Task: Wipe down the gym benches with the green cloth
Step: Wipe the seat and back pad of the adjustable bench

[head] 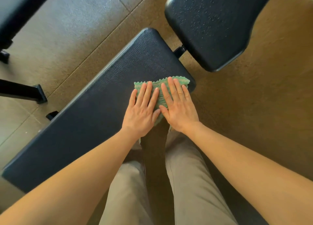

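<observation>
Pressing crinkled green knit cloth (184,81) onto long black padded vinyl bench (101,106).
With left hand (141,113) and right hand (177,109) flat side by side, fingers straight, near the pad's end by the separate black seat pad (208,25); lower cloth edge apparently hanging off the side.

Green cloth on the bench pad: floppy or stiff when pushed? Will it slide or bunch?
Probably floppy: the green cloth lies flat and its near end hangs off the bench pad. Likely light, a thin knit with a scalloped edge. It should slide rather than bunch while the left hand and right hand press it flat.
</observation>
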